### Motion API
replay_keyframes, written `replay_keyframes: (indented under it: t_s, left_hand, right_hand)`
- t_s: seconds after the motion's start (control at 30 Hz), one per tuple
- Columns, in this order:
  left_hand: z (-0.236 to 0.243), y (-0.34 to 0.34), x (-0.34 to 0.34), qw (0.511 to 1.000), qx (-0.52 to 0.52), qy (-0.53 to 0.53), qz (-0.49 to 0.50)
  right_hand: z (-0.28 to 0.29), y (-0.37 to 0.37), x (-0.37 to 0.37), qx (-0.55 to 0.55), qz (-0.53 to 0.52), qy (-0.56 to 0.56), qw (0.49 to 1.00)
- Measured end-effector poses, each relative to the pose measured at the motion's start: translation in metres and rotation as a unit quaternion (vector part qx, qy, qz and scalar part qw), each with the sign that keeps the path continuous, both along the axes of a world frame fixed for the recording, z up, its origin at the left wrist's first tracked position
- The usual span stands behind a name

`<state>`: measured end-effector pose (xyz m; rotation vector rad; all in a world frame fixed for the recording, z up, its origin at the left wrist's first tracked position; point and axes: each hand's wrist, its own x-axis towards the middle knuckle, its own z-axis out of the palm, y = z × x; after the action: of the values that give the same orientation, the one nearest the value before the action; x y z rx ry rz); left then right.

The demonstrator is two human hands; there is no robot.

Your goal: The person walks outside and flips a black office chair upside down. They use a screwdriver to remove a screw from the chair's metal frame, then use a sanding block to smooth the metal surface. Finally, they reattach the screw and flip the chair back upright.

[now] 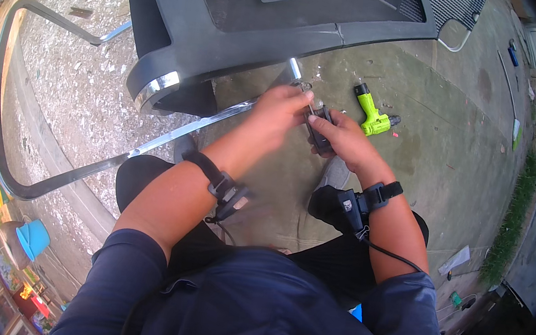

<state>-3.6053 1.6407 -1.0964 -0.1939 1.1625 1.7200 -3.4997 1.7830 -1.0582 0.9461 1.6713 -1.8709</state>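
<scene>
Two bare hands meet just above centre of the frame. Right hand (345, 137): clamped on a black part (319, 140), thumb across its upper face. Left hand (282, 109): fingers bent inward, tips close by the same part, at a thin metal piece (312, 109); whether they pinch it, cannot tell.

Black part: small, blocky, longer than wide. Long axis runs roughly up and down the frame, top leaning left, lower end toward lower right. Metal piece slants much the same way.

Right of the hands, a green drill (374, 123) lies on the ground (436, 161). Black foot of its handle points to upper left, chuck to the right. Any lettering on it too small to read.

Upper centre: dark chair frame (264, 36) with mesh, slotted panel at the top. A bent metal tube (73, 177) loops through the left of the frame, its straight lower run rising toward the left hand.

Black strap with a small box on each forearm; pale patch on each box, content unreadable. White sheet (455, 260) at lower right, print not legible.
</scene>
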Motion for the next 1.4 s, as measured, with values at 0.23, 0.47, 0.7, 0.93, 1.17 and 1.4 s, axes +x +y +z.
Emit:
replay_keyframes:
  t_s: [0.23, 0.47, 0.7, 0.93, 1.17, 1.4]
  left_hand:
    - [-0.004, -0.003, 0.002, 0.999, -0.018, 0.012, -0.025]
    - [-0.016, -0.019, -0.001, 0.992, -0.087, 0.089, -0.007]
    - [-0.009, -0.023, -0.004, 0.971, -0.106, 0.213, -0.011]
    - [-0.014, -0.03, -0.006, 0.881, -0.166, 0.439, -0.053]
    - [-0.01, -0.035, -0.008, 0.886, -0.189, 0.419, -0.056]
    - [-0.004, -0.038, -0.011, 0.894, -0.187, 0.403, -0.058]
  right_hand:
    - [-0.007, 0.0, 0.001, 0.01, 0.023, 0.0, 1.0]
    - [-0.034, -0.004, -0.014, 0.248, -0.012, 0.144, 0.958]
    - [-0.025, -0.02, -0.039, 0.104, -0.121, 0.165, 0.973]
    - [-0.017, -0.027, -0.044, -0.013, -0.202, 0.155, 0.967]
    - [-0.017, -0.032, -0.053, -0.083, -0.278, 0.134, 0.948]
    - [-0.024, -0.033, -0.058, -0.092, -0.304, 0.151, 0.936]
